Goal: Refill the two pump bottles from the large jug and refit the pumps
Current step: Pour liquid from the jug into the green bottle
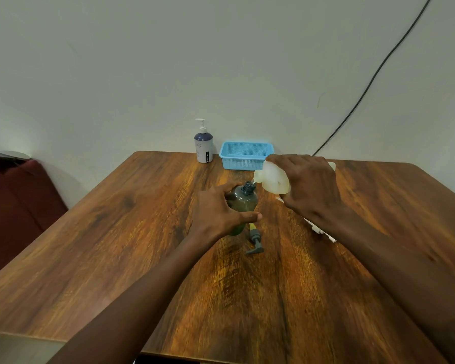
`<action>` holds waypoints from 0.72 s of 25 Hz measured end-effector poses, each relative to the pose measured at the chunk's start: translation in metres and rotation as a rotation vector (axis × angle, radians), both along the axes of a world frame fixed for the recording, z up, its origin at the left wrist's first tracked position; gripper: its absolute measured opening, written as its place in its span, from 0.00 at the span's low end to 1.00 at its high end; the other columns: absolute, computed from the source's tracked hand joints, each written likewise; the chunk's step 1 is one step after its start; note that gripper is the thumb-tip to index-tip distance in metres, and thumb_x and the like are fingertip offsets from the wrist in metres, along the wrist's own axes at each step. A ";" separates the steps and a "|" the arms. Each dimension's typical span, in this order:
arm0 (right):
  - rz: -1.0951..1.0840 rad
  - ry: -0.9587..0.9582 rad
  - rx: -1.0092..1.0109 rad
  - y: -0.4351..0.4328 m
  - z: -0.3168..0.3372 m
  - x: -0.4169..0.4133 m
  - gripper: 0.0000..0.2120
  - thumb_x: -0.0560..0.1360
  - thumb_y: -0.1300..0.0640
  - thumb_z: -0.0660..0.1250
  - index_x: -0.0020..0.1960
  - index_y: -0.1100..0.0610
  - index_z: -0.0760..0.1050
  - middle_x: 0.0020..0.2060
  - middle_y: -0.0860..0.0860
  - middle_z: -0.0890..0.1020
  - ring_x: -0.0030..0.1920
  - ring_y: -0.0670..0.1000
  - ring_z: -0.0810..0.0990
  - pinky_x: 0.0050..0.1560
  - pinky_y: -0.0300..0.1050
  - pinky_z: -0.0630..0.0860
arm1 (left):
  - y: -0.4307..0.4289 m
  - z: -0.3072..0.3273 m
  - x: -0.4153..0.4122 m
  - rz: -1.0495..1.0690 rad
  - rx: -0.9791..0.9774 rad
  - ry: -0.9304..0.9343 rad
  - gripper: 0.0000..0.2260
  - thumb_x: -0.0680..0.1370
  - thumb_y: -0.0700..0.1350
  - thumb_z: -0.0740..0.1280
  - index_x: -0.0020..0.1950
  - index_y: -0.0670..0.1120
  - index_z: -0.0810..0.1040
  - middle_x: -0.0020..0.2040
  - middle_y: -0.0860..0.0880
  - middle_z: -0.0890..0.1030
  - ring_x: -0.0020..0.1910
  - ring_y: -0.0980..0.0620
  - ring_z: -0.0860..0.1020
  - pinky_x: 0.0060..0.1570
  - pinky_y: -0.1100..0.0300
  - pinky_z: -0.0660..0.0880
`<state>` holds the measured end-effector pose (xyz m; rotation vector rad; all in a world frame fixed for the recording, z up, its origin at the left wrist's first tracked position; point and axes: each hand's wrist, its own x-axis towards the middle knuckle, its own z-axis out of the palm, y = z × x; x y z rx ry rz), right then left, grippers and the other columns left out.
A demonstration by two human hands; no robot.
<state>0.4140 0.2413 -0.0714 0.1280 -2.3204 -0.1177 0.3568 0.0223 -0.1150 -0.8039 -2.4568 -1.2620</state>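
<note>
A dark green translucent bottle (243,200) stands uncapped at the table's middle, and my left hand (218,210) wraps around its body. My right hand (309,186) holds the whitish jug (272,177) tipped over to the left, its spout right above the bottle's open neck. The bottle's grey pump (255,241) lies flat on the table just in front of it. A white and navy pump bottle (203,145) with its pump fitted stands at the back edge. A white pump part (322,231) shows under my right forearm, mostly hidden.
A light blue mesh basket (244,155) sits at the back of the wooden table (116,245), right of the white bottle. A black cable (373,77) runs down the wall behind. A dark red seat (16,200) stands left of the table.
</note>
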 end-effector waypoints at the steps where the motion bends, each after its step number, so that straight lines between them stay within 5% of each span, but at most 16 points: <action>1: -0.001 -0.001 0.002 0.000 0.000 0.000 0.39 0.61 0.56 0.83 0.70 0.54 0.75 0.60 0.57 0.84 0.55 0.62 0.84 0.57 0.61 0.79 | 0.000 0.000 0.000 -0.002 0.000 -0.002 0.39 0.62 0.65 0.81 0.71 0.56 0.78 0.59 0.52 0.85 0.48 0.62 0.79 0.44 0.71 0.74; 18: 0.000 -0.022 0.006 0.001 -0.004 -0.003 0.39 0.61 0.54 0.84 0.70 0.53 0.75 0.61 0.57 0.84 0.57 0.62 0.84 0.58 0.62 0.78 | -0.003 -0.007 -0.003 -0.017 -0.016 0.000 0.40 0.62 0.66 0.81 0.71 0.54 0.77 0.60 0.52 0.85 0.50 0.61 0.79 0.48 0.67 0.78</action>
